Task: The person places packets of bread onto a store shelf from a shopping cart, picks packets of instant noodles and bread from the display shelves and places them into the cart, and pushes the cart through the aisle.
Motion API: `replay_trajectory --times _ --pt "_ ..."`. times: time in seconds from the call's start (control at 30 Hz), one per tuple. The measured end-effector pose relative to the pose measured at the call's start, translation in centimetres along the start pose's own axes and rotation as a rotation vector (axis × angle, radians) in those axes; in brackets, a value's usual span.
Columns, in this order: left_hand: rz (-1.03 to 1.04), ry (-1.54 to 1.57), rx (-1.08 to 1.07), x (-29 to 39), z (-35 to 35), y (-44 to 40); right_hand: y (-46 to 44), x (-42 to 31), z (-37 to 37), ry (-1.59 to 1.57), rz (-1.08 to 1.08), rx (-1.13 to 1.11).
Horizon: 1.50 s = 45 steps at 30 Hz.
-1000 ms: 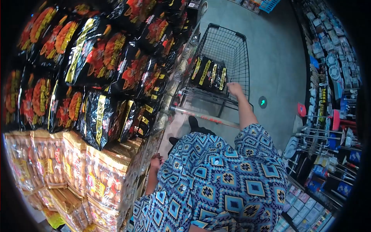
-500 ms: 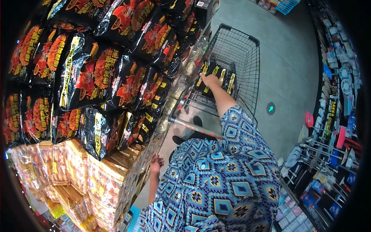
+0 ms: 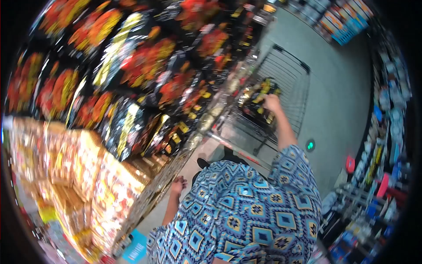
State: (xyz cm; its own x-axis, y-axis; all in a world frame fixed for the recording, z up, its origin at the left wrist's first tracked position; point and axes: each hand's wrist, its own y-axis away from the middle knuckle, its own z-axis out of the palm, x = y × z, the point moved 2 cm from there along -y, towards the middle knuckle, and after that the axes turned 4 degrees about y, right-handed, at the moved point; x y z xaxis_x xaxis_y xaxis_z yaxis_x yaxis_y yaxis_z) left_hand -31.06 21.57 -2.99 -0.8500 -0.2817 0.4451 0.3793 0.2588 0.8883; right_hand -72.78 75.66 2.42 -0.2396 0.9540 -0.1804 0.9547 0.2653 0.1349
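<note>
My right hand reaches into the wire shopping cart and touches the black and yellow packages in its basket. Its fingers are blurred, and how they meet the packages is not clear. Low beside my body, my left hand hangs near the shelf edge, its fingers bent and apart, holding nothing. Between me and the cart basket runs the cart handle.
Black packages with red and orange prints are stacked at the left, above clear and gold bags. Racks of small goods line the right. A blue basket stands at the far end. A green arrow marks the floor.
My right hand has moved from the left part of the packages toward their right side. The packages look shifted and tilted. The view has turned and blurred.
</note>
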Motion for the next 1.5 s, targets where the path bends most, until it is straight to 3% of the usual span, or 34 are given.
replay_trajectory --times 0.07,0.1,0.13,0.2,0.23,0.33,0.4,0.47,0.53,0.6,0.73,0.83,0.87,0.93,1.0,1.17,1.5 --pt "0.037 -0.036 -0.046 1.0 0.6 -1.1 1.2 -1.0 -4.9 -0.041 0.012 0.118" --pt "0.065 -0.07 -0.031 1.8 1.4 -0.9 1.2 0.7 -4.4 -0.403 -0.015 0.268" --pt "0.085 -0.108 -0.021 2.7 2.2 -0.5 3.0 -3.1 -10.2 -0.961 0.497 0.113" --pt "0.111 -0.088 0.0 3.8 3.4 -0.3 5.7 -6.0 -17.1 -0.916 0.365 0.143" --pt "0.132 -0.066 -0.003 2.7 -2.0 -2.8 9.6 -12.7 -17.5 -0.946 0.301 0.153" --pt "0.123 -0.026 -0.07 2.0 -2.2 -3.7 12.6 -15.9 -22.3 -1.016 0.084 0.186" --pt "0.098 0.042 -0.048 1.0 -2.2 -4.1 13.8 -18.8 -24.6 -1.317 0.001 0.206" --pt "0.118 0.028 -0.051 -0.1 -2.9 -4.9 14.8 -22.3 -27.1 -1.405 -0.059 0.159" --pt "0.129 0.011 -0.039 -1.7 -4.2 -5.4 14.9 -27.2 -28.8 -1.722 -0.34 -0.156" --pt "0.105 0.052 0.02 -3.5 -5.0 -5.4 14.6 -31.3 -29.5 -1.738 -0.223 -0.116" --pt "0.066 0.049 0.027 -6.1 -8.0 -4.4 14.1 -41.9 -30.5 -1.727 -0.351 -0.046" --pt "0.019 0.13 0.04 -8.1 -8.7 -4.0 11.5 -46.5 -30.1 -1.699 -0.34 0.016" --pt "0.003 0.146 0.047 -8.6 -9.1 -3.7 10.3 -47.2 -29.1 -1.748 -0.389 -0.061" --pt "-0.009 0.172 0.051 -9.4 -9.6 -3.5 9.0 -50.4 -29.2 -1.668 -0.535 0.048" --pt "-0.041 0.186 0.052 -9.8 -9.7 -3.5 8.7 -53.8 -31.0 -1.668 -0.542 0.057" --pt "-0.022 0.295 0.049 -10.4 -8.9 -4.0 4.6 -57.8 -32.1 -1.312 -0.497 0.042" --pt "-0.034 0.335 0.037 -9.8 -8.5 -4.0 -1.3 -63.1 -32.7 -1.274 -0.332 -0.001"
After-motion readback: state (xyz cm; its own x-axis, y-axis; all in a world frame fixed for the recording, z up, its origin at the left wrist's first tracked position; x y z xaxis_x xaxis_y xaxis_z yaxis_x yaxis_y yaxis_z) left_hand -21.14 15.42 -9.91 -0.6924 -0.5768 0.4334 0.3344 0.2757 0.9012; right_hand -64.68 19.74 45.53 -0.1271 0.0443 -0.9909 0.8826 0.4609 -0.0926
